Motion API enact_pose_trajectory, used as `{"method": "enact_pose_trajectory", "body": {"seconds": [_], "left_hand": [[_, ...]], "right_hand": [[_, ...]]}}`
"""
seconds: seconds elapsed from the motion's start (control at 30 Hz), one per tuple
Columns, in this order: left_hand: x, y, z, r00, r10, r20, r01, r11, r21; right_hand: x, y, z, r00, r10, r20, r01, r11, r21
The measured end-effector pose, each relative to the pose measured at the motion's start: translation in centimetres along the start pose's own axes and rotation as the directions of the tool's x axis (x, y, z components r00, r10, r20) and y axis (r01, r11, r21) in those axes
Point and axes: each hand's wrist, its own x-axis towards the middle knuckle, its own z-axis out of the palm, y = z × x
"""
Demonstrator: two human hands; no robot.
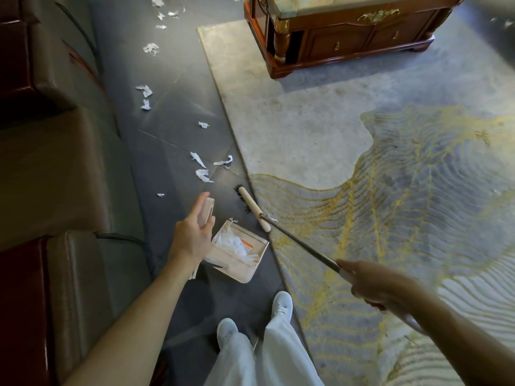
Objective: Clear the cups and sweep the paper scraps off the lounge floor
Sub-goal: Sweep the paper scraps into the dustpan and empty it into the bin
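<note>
- Head view, the only one I have: my left hand [195,232] has the handle [208,207] of the pan [242,263] between thumb and fingers. The fingers are barely bent, so I judge the hold to be light.
- My right hand [373,285] is wrapped tight round the stick of the broom [252,208]. The broom's head lies ahead and to the left of that hand, just past the left fingertips, along the edge of the rug [334,140].
- First risk: with so slack a hold, the pan could tip or swing when I move it. The paper already in it, just below and right of my left hand, would then spill back out.
- Second risk: the bristles sit right at the rug edge, so a pull toward me may snag there and flick paper about.
- Third risk: the paper is light, and a hard stroke could send it under the sofa [55,168] to the left of my left hand.
- The nearest scraps [203,175] lie on the bare floor just ahead of my left fingertips, with one small bit slightly left of them.
- More scraps trail well ahead of both hands, along the sofa front.
- I see no cups anywhere here.
</note>
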Motion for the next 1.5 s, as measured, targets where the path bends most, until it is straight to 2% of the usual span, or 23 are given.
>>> {"method": "enact_pose_trajectory", "body": {"seconds": [0.07, 0.27, 0.6, 0.77, 0.93, 1.1, 1.23, 1.33, 1.5], "left_hand": [[-0.1, 0.0, 0.0, 1.000, 0.001, -0.006, -0.001, 1.000, -0.007], [0.1, -0.2, 0.0, 1.000, -0.029, -0.012, 0.029, 1.000, -0.005], [0.0, 0.3, 0.0, 1.000, -0.006, -0.022, 0.007, 1.000, 0.022], [-0.2, 0.2, -0.2, 1.000, -0.006, -0.020, 0.006, 1.000, 0.012], [-0.2, 0.2, 0.0, 1.000, -0.006, -0.026, 0.006, 1.000, 0.018], [-0.1, 0.1, 0.0, 0.999, -0.002, -0.032, 0.003, 1.000, 0.018], [0.1, 0.0, 0.2, 0.999, 0.010, -0.039, -0.010, 1.000, 0.013], [-0.1, -0.1, 0.2, 0.999, 0.018, -0.030, -0.017, 1.000, 0.013], [-0.5, -0.6, 0.0, 0.999, 0.011, -0.031, -0.011, 1.000, -0.024]], "right_hand": [[-0.5, -0.1, -0.1, 1.000, 0.015, -0.018, -0.015, 1.000, -0.002], [1.4, -1.9, 0.9, 0.988, 0.016, -0.155, -0.043, 0.984, -0.173], [0.0, -2.5, 3.2, 0.999, -0.018, 0.028, 0.022, 0.992, -0.125], [-2.0, -1.8, 2.3, 1.000, -0.023, 0.018, 0.024, 0.998, -0.054], [-0.3, -3.0, 1.8, 0.998, -0.047, -0.033, 0.045, 0.997, -0.066], [1.2, -3.8, 2.7, 1.000, -0.018, 0.012, 0.019, 0.998, -0.053], [-0.1, -3.6, 4.1, 0.996, -0.033, 0.082, 0.042, 0.993, -0.115], [-1.6, -2.6, 4.1, 0.997, -0.041, 0.058, 0.051, 0.983, -0.179], [-3.7, -2.9, 4.4, 0.995, -0.097, 0.023, 0.099, 0.980, -0.173]]}}
